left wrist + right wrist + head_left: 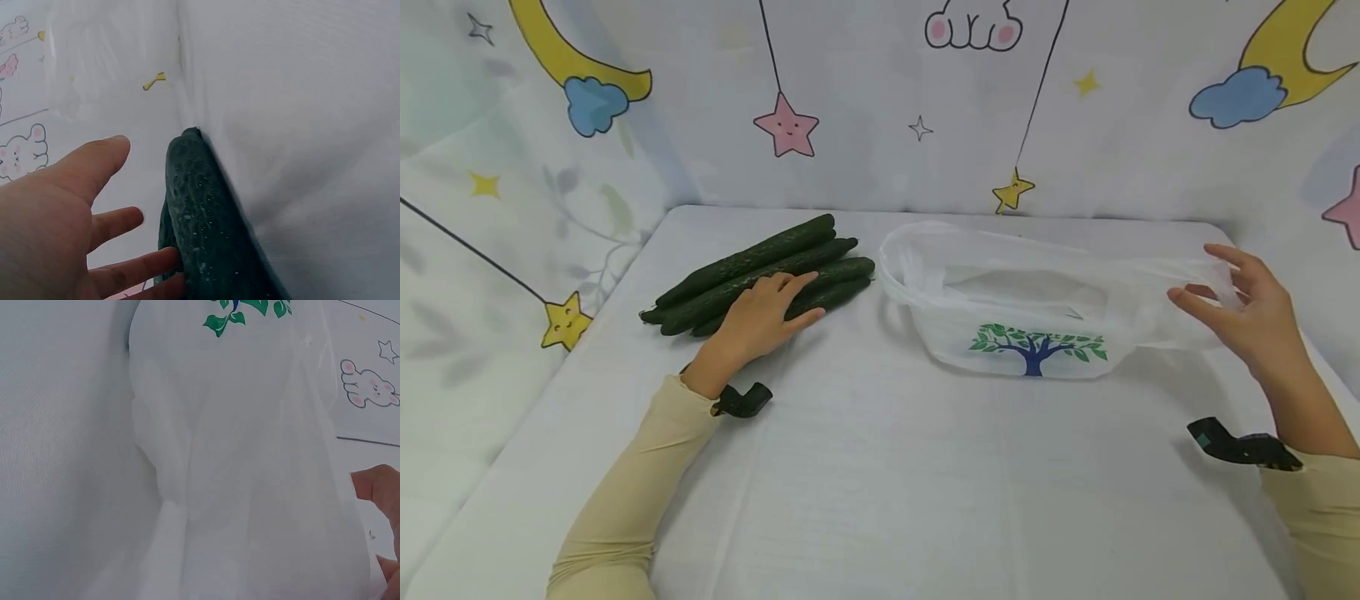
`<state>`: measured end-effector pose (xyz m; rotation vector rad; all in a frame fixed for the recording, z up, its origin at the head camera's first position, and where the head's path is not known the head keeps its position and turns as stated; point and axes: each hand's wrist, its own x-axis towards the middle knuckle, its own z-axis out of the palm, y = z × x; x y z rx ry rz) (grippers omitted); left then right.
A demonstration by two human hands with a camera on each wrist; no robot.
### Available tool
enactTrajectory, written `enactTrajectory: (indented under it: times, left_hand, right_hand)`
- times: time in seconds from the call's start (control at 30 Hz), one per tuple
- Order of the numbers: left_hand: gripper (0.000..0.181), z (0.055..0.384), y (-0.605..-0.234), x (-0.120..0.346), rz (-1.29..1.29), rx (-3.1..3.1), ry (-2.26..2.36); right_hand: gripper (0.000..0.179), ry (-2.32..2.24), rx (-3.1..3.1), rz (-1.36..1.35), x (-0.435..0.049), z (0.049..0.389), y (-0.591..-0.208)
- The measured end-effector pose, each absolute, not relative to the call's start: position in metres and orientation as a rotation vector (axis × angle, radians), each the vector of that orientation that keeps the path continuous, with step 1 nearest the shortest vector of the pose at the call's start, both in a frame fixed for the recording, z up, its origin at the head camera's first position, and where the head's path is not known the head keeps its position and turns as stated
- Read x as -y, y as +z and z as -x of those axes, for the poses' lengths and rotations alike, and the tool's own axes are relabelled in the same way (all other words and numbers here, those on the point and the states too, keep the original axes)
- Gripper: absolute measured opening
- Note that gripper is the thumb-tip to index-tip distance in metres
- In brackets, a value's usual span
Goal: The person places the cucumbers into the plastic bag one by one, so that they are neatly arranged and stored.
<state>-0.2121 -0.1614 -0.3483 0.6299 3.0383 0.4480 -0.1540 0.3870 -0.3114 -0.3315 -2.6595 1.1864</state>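
Several dark green cucumbers (752, 262) lie side by side in a heap on the left part of the table. My left hand (760, 317) is over their near side, thumb held apart. In the left wrist view its lower fingertips touch a cucumber (200, 219); the thumb points away from it. A white plastic bag (1030, 333) with a printed tree lies to the right, its mouth spread around an opening. At the bag's right end is my right hand (1255, 308), thumb and forefinger apart, beside the thin plastic. Its other fingers are partly hidden by the bag.
A white cloth covers the table (880, 483). Behind it hangs a printed curtain (865, 100) with moons, stars and clouds. Black wrist straps (1243, 446) sit at both sleeve cuffs.
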Motion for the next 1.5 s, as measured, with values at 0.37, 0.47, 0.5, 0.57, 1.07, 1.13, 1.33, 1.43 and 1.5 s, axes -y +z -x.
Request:
enactTrajectory:
  times: [0.37, 0.47, 0.5, 0.57, 1.07, 1.13, 1.33, 1.43, 1.5]
  left_hand:
    - [0.048, 0.211, -0.365, 0.171, -0.649, -3.072, 0.463]
    - [0.047, 0.211, -0.369, 0.173, -0.694, -3.094, 0.426]
    - [0.048, 0.211, -0.369, 0.174, -0.715, -3.097, 0.415]
    - [0.048, 0.212, -0.369, 0.174, -0.761, -3.094, 0.399]
    - [0.053, 0.219, -0.366, 0.173, -0.840, -3.050, 0.424]
    - [0.052, 0.219, -0.366, 0.173, -0.843, -3.053, 0.432]
    - [0.050, 0.219, -0.367, 0.173, -0.867, -3.072, 0.435]
    - [0.050, 0.218, -0.367, 0.173, -0.873, -3.075, 0.453]
    - [0.049, 0.218, -0.367, 0.173, -0.870, -3.072, 0.459]
  right_hand:
    - [0.085, 1.415, 2.670, 0.280, -0.398, 0.153, -0.320]
    - [0.079, 1.435, 2.674, 0.246, -0.399, 0.154, -0.323]
    - [0.075, 1.432, 2.678, 0.244, -0.400, 0.154, -0.324]
    - [0.065, 1.426, 2.687, 0.241, -0.401, 0.155, -0.326]
    - [0.036, 1.473, 2.727, 0.302, -0.406, 0.153, -0.331]
    - [0.034, 1.458, 2.737, 0.299, -0.407, 0.153, -0.331]
    - [0.033, 1.372, 2.763, 0.313, -0.409, 0.154, -0.330]
    - [0.033, 1.399, 2.756, 0.309, -0.410, 0.154, -0.329]
    - [0.032, 1.440, 2.749, 0.312, -0.411, 0.155, -0.330]
